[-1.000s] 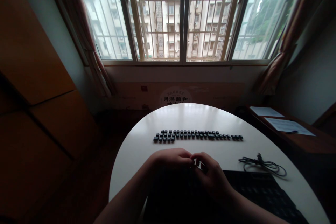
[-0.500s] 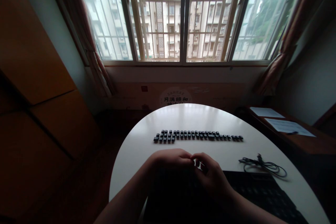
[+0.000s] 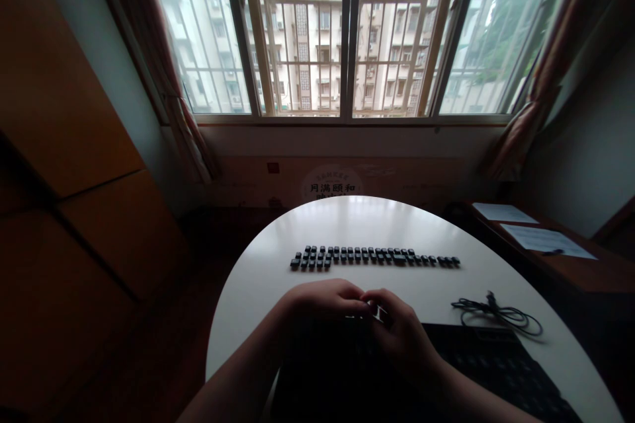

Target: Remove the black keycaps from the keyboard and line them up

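A black keyboard (image 3: 496,357) lies at the near side of the round white table, much of it in deep shadow. Over its far edge, my left hand (image 3: 325,297) is bent at the wrist with its fingers closed. My right hand (image 3: 399,324) meets it, thumb and fingers curled in a pinch, and the fingertips of both hands touch. Whatever sits between them is too dark and small to name. Beyond the hands, several black keycaps (image 3: 370,254) stand in rows on the table.
A coiled black cable (image 3: 496,312) rests on the white table (image 3: 258,317), right of my hands and past the keyboard. Farther right, papers (image 3: 540,238) and a pen (image 3: 553,252) lie on a brown desk (image 3: 590,272). A window (image 3: 347,33) fills the background.
The fingers of my left hand have shifted slightly at the point where the two hands meet. Keycaps, cable and keyboard stay in place.
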### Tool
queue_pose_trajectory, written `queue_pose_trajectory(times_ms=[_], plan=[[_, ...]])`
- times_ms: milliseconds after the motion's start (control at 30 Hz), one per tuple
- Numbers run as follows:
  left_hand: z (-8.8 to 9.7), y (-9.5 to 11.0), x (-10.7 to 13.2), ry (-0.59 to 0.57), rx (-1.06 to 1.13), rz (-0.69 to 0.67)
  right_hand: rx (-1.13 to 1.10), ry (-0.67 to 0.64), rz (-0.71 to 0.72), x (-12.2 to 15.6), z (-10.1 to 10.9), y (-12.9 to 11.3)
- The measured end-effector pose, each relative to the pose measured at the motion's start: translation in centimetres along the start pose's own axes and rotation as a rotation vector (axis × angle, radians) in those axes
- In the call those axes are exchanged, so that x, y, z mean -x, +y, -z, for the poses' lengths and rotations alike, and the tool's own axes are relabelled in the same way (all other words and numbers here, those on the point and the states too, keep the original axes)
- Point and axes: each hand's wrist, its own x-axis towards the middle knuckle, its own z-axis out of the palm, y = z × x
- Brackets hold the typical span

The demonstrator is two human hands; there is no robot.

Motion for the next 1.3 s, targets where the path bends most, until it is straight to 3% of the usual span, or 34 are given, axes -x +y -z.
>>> queue_pose_trajectory(times_ms=[1300], plan=[[-0.19,0.17,0.15,0.032,-0.036,-0.025,0.005,-0.006,-0.016,-0.19,-0.02,-0.03]])
